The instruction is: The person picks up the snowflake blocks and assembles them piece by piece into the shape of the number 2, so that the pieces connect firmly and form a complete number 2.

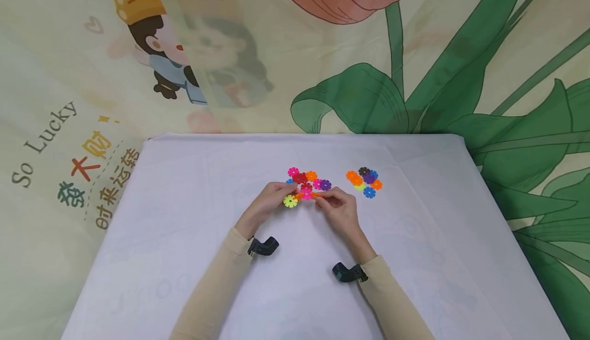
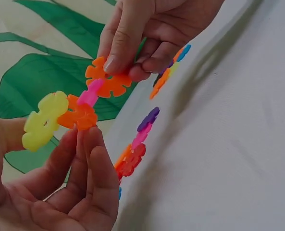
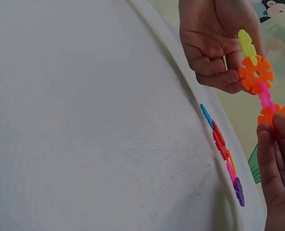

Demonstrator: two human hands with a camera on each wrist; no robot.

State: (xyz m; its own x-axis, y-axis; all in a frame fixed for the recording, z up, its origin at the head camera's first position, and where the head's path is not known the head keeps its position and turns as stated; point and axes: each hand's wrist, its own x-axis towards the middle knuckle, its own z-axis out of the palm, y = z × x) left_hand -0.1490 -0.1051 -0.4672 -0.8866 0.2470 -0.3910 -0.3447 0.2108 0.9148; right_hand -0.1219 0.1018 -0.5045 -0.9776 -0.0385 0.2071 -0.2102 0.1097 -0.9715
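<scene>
Over the white table, left grip and right grip pinch one chain of linked discs.

Head view: looks forward and down over the worktop, farthest back.
Left-wrist view: tilted close-up on the linked flower discs.
Right-wrist view: tilted close-up, linked flower discs at right.
Wrist views' overlap: linked flower discs.

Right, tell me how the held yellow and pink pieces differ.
Place: the yellow piece sits at one end, joined to one orange piece; the pink piece sits between that and a second orange piece.
Pose: in the left wrist view, the yellow piece shows its face and the pink piece is turned nearly edge-on.
Both are notched and linked through the first orange piece.
</scene>
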